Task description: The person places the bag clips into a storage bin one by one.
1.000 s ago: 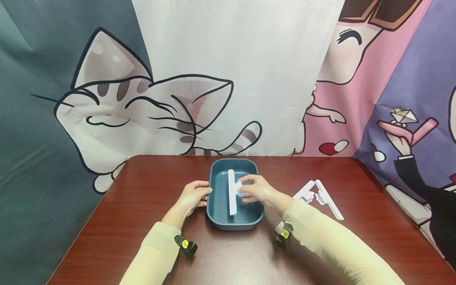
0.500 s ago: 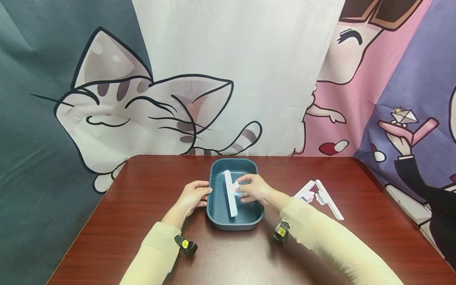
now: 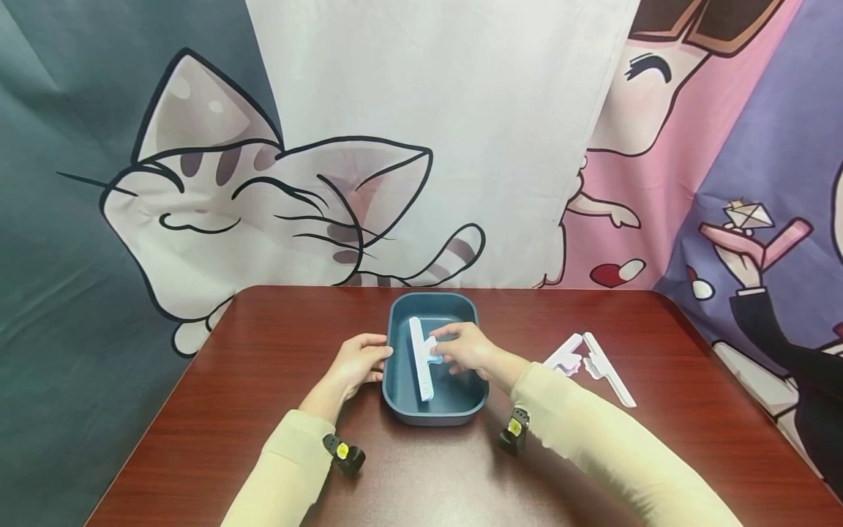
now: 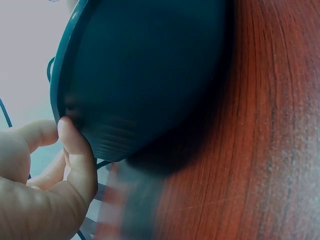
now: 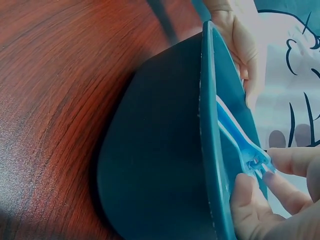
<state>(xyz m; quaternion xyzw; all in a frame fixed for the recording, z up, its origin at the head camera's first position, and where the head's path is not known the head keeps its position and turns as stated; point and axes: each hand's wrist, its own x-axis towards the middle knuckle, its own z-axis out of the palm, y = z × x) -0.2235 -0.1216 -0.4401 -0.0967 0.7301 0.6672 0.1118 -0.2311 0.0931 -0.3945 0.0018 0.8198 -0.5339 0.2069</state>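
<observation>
A long white sealing clip [image 3: 421, 362] with a blue grip [image 5: 252, 155] is inside the deep blue-green rectangular container [image 3: 435, 419], tilted slightly. My right hand [image 3: 461, 345] reaches over the right rim and holds the clip by its grip, between thumb and fingers. At the container's left side my left hand [image 3: 356, 362] holds the rim; in the left wrist view its thumb [image 4: 75, 140] presses the outer wall. Whether the clip touches the container's floor cannot be told.
Right of the container lie two more clips, a white-and-lilac one [image 3: 565, 355] partly hidden by the right sleeve, and a white one [image 3: 611, 372]. The brown wooden table [image 3: 296, 315] ends at a cartoon-printed cloth [image 3: 514, 146] behind.
My right hand has shifted slightly left with the clip, which now tilts and sits nearer the container's left wall. My left hand and the container have stayed in place.
</observation>
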